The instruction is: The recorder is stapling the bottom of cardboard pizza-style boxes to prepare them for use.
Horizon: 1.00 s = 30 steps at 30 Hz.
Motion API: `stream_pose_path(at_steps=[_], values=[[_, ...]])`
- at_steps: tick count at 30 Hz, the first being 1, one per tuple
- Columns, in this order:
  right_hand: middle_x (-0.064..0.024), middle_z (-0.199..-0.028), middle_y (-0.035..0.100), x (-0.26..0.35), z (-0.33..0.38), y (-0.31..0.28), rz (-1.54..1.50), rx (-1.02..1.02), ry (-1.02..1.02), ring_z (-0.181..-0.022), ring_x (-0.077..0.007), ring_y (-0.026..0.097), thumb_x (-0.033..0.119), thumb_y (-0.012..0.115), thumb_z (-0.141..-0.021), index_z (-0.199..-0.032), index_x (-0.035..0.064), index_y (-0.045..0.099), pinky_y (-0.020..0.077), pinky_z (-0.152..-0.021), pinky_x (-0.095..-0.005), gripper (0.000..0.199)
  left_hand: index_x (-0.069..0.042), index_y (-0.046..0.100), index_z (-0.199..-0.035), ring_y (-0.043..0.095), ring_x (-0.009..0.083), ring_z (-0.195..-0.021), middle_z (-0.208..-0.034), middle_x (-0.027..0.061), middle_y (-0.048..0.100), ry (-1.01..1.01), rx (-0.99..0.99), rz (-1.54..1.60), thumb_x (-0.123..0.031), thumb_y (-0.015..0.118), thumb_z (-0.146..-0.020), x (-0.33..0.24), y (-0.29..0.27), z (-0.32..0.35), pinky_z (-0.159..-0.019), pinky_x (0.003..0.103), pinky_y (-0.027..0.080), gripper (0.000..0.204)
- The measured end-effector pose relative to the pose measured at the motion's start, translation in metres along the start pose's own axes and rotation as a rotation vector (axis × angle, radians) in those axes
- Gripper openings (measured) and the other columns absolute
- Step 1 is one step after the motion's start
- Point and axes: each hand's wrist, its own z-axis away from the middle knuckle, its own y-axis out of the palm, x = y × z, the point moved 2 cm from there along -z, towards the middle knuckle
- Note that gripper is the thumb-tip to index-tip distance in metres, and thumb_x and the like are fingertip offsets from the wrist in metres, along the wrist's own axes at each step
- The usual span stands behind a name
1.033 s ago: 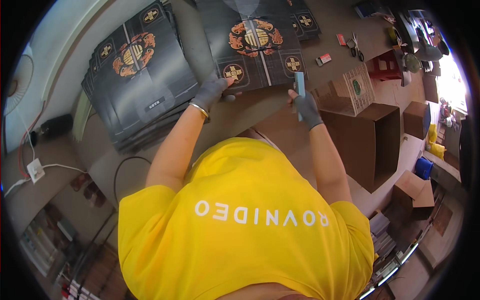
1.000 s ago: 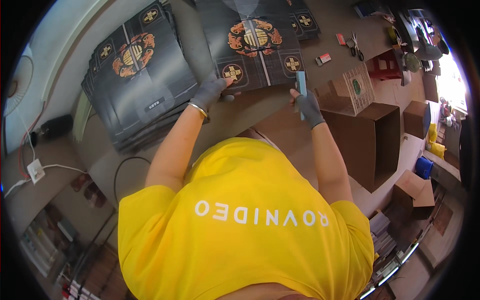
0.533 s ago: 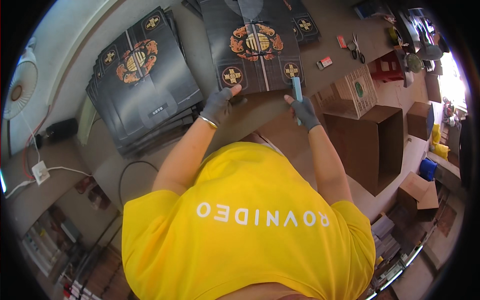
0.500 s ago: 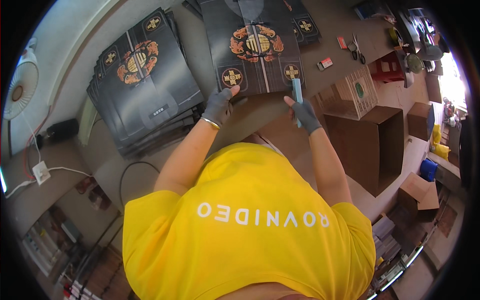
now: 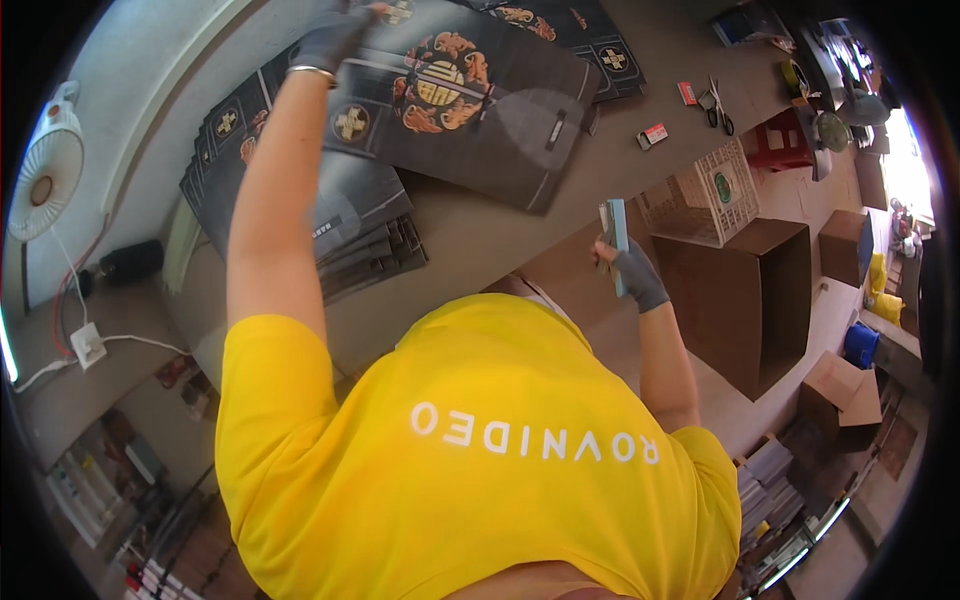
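Observation:
A flat black printed packaging piece (image 5: pixel 470 110), with a round gold-and-red motif, lies turned at an angle over the table's far middle. My left hand (image 5: pixel 338 38), in a grey fingerless glove, has hold of its far left corner; part of that hand is cut off by the upper edge. Under its left end is a stack of similar black pieces (image 5: pixel 370 215). My right hand (image 5: pixel 640 276), gloved the same way, is closed around a light-blue stapler (image 5: pixel 618 235), held upright just off the table's front edge and apart from the black piece.
More black printed pieces (image 5: pixel 612 60) lie behind on the right. Scissors (image 5: pixel 714 105) and two small red-and-white boxes (image 5: pixel 652 136) rest on the table (image 5: pixel 600 160). Right of me stand a cream plastic crate (image 5: pixel 715 190) and an open cardboard box (image 5: pixel 740 300). A white fan (image 5: pixel 42 185) is at far left.
My left hand has moved far and to the left, swinging the black piece round and partly over the left stack. My right hand with the stapler has drawn back towards me, off the piece.

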Motion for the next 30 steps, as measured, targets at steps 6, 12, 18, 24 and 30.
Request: stream_pose_path(at_steps=[6,12,18,24,30], values=[[-0.003,-0.079,0.058,-0.001,0.004,0.013,-0.074,-0.027,0.002,-0.077,-0.0119,0.054,0.027,0.064,-0.084,-0.096,0.0036,0.058,0.0429,-0.071,-0.0263,0.027,-0.005,0.065,-0.085,0.065,0.0171,-0.072,-0.077,0.008,0.067,-0.78,1.074,0.366,-0.047,0.063,-0.083,-0.038,0.097,0.132,-0.063,0.028,0.05,0.042],[-0.0033,-0.087,0.056,0.001,0.002,0.018,0.187,0.137,0.072,-0.077,-0.0124,0.052,0.028,0.065,-0.084,-0.102,0.0039,0.056,0.0439,-0.07,-0.0272,0.031,0.0,0.063,-0.091,0.066,0.0193,-0.079,-0.083,0.0087,0.065,-1.119,0.888,0.507,-0.044,0.056,-0.09,-0.045,0.152,0.284,-0.067,0.03,0.051,0.044],[-0.0023,-0.09,0.056,0.025,-0.021,0.034,0.257,0.198,0.029,-0.078,-0.011,0.051,0.031,0.065,-0.084,-0.108,0.005,0.056,0.0438,-0.069,-0.0271,0.037,0.0,0.067,-0.09,0.063,0.0163,-0.081,-0.085,0.0072,0.066,-1.041,0.432,0.691,-0.032,0.058,-0.09,-0.021,0.2,0.286,-0.073,0.027,0.049,0.033],[-0.0025,-0.085,0.058,0.028,-0.037,0.065,0.268,0.254,-0.031,-0.072,-0.0116,0.052,0.029,0.062,-0.084,-0.113,0.0051,0.057,0.0437,-0.066,-0.0257,0.038,0.002,0.07,-0.085,0.06,0.0132,-0.072,-0.08,0.0074,0.068,-0.909,0.523,0.726,-0.031,0.06,-0.087,0.002,0.182,0.273,-0.071,0.026,0.046,0.035],[-0.0039,-0.074,0.059,0.041,-0.03,0.09,0.334,0.216,0.012,-0.064,-0.0142,0.056,0.027,0.061,-0.084,-0.116,0.0088,0.061,0.045,-0.063,-0.0286,0.037,0.002,0.071,-0.082,0.057,0.0113,-0.068,-0.076,0.0056,0.067,-0.873,0.521,0.642,-0.03,0.058,-0.088,-0.01,0.167,0.274,-0.067,0.026,0.044,0.035]])
